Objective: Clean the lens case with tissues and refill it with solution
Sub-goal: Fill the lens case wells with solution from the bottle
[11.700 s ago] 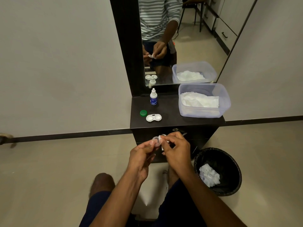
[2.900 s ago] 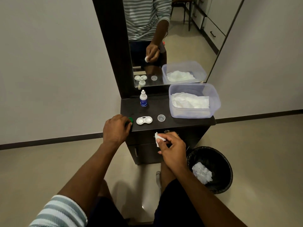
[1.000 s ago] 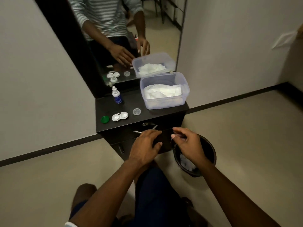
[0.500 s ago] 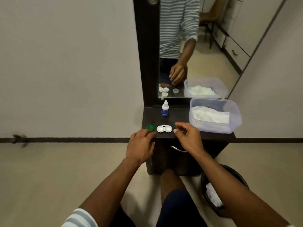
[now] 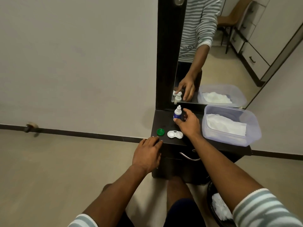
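Dark laminate forms the cabinet top (image 5: 165, 122) that carries every item. Clear plastic tub (image 5: 231, 126), at the right, holds white tissues (image 5: 224, 125). Right hand (image 5: 186, 123) has moved from the front edge to the solution bottle (image 5: 177, 114) at the rear; thumb and fingers are spread around it, not visibly clamped, so the hand counts as released. This shift indicates wiping is finished and refilling is starting. Left hand (image 5: 147, 154) remains relaxed, fingertips on the front edge, grasping nothing. Lens case (image 5: 175, 134) lies open near the front edge, between the hands, with the green cap (image 5: 160, 132) just beside it.
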